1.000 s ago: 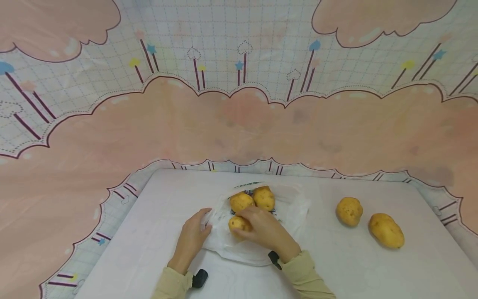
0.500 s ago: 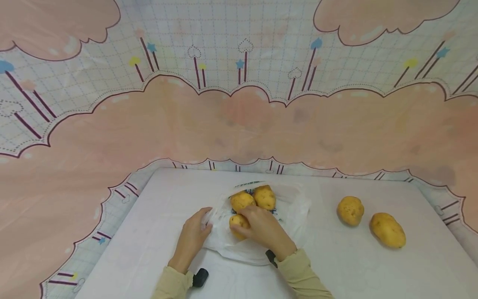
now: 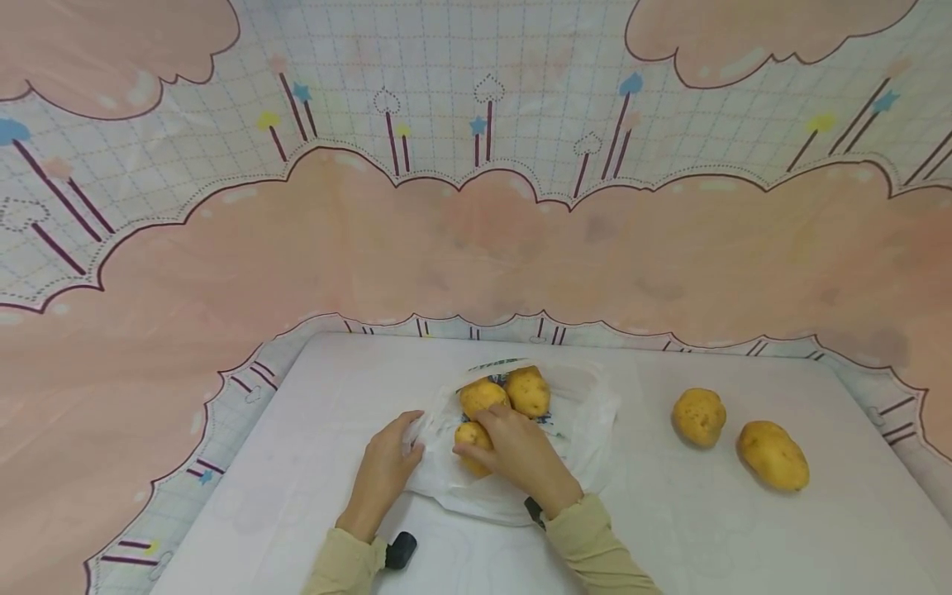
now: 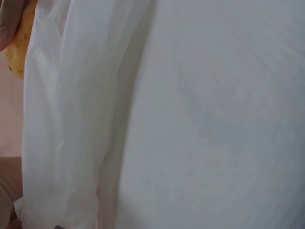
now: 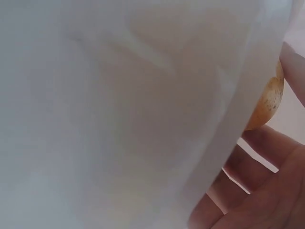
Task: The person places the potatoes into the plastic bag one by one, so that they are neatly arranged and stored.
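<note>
A white plastic bag (image 3: 587,413) lies on the table, its mouth toward the person. My left hand (image 3: 383,467) holds the bag's left edge, thumb and fingers bent about the plastic. Over the bag's opening my right hand (image 3: 521,450) grips a yellow potato (image 3: 473,435) between thumb and fingers. Beyond it, a second potato (image 3: 482,397) and a third potato (image 3: 528,391) sit inside the bag. In the right wrist view, the held potato (image 5: 270,102) shows beside the fingers, partly hidden by the plastic. The left wrist view is mostly filled by the bag (image 4: 71,109) and tabletop.
Two loose potatoes rest on the white table (image 3: 669,529) to the right: a rounder potato (image 3: 699,417) and a longer potato (image 3: 772,456). A patterned cloth backdrop (image 3: 476,248) stands behind the table.
My right hand and forearm have shifted slightly left, with the potato still gripped and turned a little. My left hand keeps its place on the bag's edge.
</note>
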Demonstrator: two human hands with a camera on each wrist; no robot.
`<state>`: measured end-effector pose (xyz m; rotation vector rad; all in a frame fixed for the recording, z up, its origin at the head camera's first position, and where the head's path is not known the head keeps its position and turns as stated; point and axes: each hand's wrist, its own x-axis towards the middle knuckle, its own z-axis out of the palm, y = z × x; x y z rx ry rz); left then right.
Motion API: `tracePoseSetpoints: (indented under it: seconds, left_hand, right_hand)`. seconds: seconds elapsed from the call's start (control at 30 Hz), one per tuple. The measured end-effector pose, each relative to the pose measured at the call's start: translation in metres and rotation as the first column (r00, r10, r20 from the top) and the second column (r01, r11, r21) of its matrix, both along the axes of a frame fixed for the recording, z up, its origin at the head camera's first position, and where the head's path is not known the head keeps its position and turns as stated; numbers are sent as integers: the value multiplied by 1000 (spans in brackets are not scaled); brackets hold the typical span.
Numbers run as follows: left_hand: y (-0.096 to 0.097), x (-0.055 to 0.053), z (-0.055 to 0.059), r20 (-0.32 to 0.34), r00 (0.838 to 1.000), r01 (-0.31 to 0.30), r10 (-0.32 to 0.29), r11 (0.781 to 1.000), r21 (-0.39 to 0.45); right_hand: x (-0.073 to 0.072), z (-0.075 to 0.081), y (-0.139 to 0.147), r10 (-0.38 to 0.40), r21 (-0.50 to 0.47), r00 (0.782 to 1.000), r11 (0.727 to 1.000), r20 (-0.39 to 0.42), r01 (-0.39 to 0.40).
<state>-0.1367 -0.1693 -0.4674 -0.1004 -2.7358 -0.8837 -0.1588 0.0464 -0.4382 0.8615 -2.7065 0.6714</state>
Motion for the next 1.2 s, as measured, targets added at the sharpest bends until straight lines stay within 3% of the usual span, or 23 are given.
tracePoseSetpoints:
  seconds: [0.63,1.0,1.2]
  left_hand:
    - [-1,-1,-3,-12,1000,-1,1,1000,10]
    - [-2,-2,-3,-48,999,11,-11,1000,-3]
    - [-2,-2,-3,-31,999,9,-10,1000,-6]
  right_hand:
    - [1,-5,-4,-45,43,997,998,-57,47]
    - [1,-6,-4,-34,25,997,999,-77,36]
    - [2,-4,-4,-27,36,997,999,-76,30]
